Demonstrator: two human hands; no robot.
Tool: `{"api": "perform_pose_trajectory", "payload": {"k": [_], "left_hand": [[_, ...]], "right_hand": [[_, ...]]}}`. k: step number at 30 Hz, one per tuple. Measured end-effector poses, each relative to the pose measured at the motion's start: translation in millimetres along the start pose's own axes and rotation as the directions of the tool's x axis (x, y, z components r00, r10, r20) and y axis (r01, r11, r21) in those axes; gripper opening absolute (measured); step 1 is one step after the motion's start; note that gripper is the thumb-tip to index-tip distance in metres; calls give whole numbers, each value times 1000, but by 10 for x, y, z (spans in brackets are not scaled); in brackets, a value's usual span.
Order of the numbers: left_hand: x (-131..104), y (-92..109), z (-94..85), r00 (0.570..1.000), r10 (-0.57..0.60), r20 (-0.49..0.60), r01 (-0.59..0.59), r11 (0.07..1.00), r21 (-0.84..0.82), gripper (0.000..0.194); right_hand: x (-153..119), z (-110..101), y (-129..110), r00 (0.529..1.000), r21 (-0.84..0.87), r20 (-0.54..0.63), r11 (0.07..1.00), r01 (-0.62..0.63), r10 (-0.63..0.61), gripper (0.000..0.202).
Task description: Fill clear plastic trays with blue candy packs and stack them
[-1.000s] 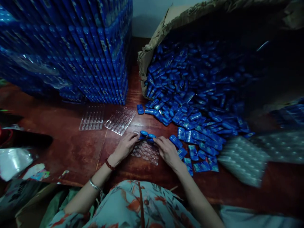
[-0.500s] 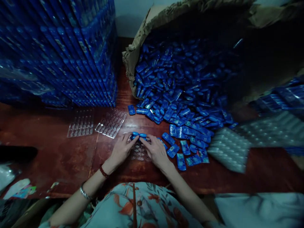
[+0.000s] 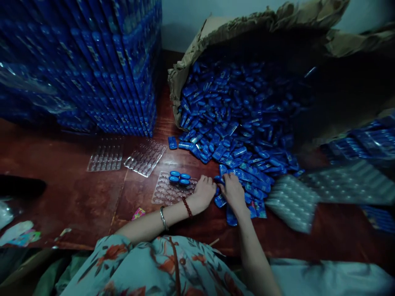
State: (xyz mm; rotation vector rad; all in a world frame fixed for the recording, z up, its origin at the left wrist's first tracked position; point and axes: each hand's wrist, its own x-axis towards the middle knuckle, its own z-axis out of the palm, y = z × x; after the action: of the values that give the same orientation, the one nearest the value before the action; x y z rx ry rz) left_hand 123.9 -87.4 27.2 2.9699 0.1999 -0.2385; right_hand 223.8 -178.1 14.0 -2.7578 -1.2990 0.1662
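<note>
A clear plastic blister tray (image 3: pixel 160 193) lies flat in front of me, with several small blue packets (image 3: pixel 180 178) seated upright in its far-side pockets. My left hand (image 3: pixel 204 191) reaches across the tray's right edge, fingers curled together at the margin of the loose packets; what its fingertips hold is hidden. Just to the right, my right hand (image 3: pixel 233 191) pinches a blue packet (image 3: pixel 219 179) among the loose ones. More loose blue packets (image 3: pixel 256 187) lie right beside and beyond this hand.
A torn cardboard box (image 3: pixel 176 84) on its side spills a heap of blue packets (image 3: pixel 228 119). Tall stacks of filled blue packs (image 3: pixel 123 82) stand at left. Two more clear trays (image 3: pixel 145 158) lie left of centre. Nested trays (image 3: pixel 296 201) sit at right on the red-brown table (image 3: pixel 92 197).
Both hands have left the tray and moved right to the loose packets. The packets they were pressing now sit in the tray uncovered. The view has shifted slightly.
</note>
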Motion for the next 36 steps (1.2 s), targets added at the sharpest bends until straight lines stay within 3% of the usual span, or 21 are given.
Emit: {"api": "perform_pose_trajectory", "payload": {"k": [2, 4, 7, 10, 13, 17, 20, 24, 27, 29, 32, 36], "left_hand": [[-69, -8, 7, 995, 83, -47, -85, 996, -26, 24], [-258, -49, -5, 975, 192, -115, -201, 977, -75, 28], [-658, -205, -64, 954, 239, -181, -280, 927, -252, 28], [-1050, -486, -118, 970, 124, -211, -219, 820, -529, 23], [-1348, -797, -115, 954, -101, -284, -136, 698, -703, 22], [-1557, -1045, -8, 836, -362, -413, -37, 714, -700, 16], [-1576, -1094, 135, 780, -374, -502, -22, 786, -618, 17], [-1524, -1101, 282, 816, -226, -531, -38, 897, -440, 29], [-1482, -1094, 249, 850, -131, -510, -44, 948, -316, 33], [-1444, -1074, 166, 896, -61, -440, -52, 969, -240, 32], [-1360, -1018, 34, 956, 11, -294, -61, 985, -162, 26], [-1254, -955, 11, 974, 11, -228, -40, 992, -123, 27]], "right_hand": [[-52, 54, 63, 995, 142, -94, 990, -23, 37, 22], [-130, 93, 105, 972, 385, -197, 922, -39, 124, 35], [-271, 110, 35, 929, 734, -231, 679, -30, 290, 54], [-391, 123, -236, 954, 907, -124, 421, -3, 272, 43], [-447, 171, -602, 986, 939, -112, 337, 64, 123, 24], [-438, 276, -944, 969, 896, -246, 385, 223, 12, 16], [-421, 376, -988, 919, 812, -389, 447, 374, -63, 19], [-423, 443, -885, 829, 643, -518, 544, 539, -210, 30], [-410, 366, -834, 784, 499, -499, 618, 608, -368, 36], [-385, 270, -851, 765, 387, -441, 669, 634, -470, 37], [-342, 141, -948, 761, 213, -338, 742, 636, -554, 31], [-316, 80, -1094, 792, 76, -279, 810, 582, -543, 26]]}}
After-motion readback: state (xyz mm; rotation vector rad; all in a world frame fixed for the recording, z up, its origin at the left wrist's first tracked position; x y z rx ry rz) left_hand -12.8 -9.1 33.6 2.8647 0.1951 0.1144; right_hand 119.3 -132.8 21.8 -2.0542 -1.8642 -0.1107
